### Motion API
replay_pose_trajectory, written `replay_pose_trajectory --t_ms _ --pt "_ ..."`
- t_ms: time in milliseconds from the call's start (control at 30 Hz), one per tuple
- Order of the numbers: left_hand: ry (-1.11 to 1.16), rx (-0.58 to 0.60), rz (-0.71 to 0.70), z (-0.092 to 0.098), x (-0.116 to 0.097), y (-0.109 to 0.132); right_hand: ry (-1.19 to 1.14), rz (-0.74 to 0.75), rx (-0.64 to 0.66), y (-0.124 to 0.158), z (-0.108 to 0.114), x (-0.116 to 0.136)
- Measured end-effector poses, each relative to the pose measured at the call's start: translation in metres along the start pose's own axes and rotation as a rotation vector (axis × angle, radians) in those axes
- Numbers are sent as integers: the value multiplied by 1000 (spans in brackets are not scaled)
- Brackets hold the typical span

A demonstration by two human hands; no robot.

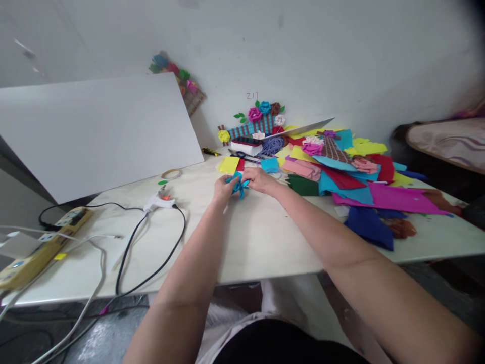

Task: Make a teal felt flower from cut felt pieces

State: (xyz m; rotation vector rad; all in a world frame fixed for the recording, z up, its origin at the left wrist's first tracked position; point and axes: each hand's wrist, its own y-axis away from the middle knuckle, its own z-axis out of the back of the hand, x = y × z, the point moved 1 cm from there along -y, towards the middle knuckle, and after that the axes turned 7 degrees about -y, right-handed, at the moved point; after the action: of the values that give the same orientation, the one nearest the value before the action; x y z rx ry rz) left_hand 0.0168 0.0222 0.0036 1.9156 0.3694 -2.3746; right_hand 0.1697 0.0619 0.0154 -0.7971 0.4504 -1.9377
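Between my two hands, over the middle of the table, is a bright blue paper flower [239, 187] with loose petals poking out. My left hand [223, 188] pinches its left side. On the other side, the closed fingers of my right hand [259, 180] grip the flower's upper right edge. The fingertips are partly hidden by the petals. Just beyond my hands lie a yellow paper square [229, 165] and a small blue paper piece [270, 165].
A white glue gun [159, 202] with a black cord and a power strip [45, 247] lie left. Coloured crepe paper [394, 197] is heaped right. A large white board [102, 131] leans at the back left, near a tape roll [171, 174] and a cutter knife [210, 151].
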Motion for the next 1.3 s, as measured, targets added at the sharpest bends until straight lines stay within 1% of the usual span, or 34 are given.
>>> replay_pose_trajectory --t_ms 100,300,433,600,800,900,1100,1233,1300 --pt "-4 50 16 0 2 -1 46 2 13 0 -1 4" --pt "-77 8 14 1 7 -5 57 -10 5 0 -3 9" --pt "-72 5 10 1 7 -5 85 -25 20 0 -2 12" --pt "-69 -9 4 1 6 -3 181 -79 42 1 -2 13" --pt "-24 -44 33 1 6 -4 250 -106 68 -2 -5 17" --pt "-33 -54 36 1 6 -5 262 -102 99 -3 -3 21" --pt "-71 -31 51 -1 4 -3 253 -76 147 -2 3 21" --pt "-8 -8 50 0 3 -1 239 -70 136 -2 0 20" --pt "39 13 75 1 4 -1 204 -69 122 -3 -2 20"
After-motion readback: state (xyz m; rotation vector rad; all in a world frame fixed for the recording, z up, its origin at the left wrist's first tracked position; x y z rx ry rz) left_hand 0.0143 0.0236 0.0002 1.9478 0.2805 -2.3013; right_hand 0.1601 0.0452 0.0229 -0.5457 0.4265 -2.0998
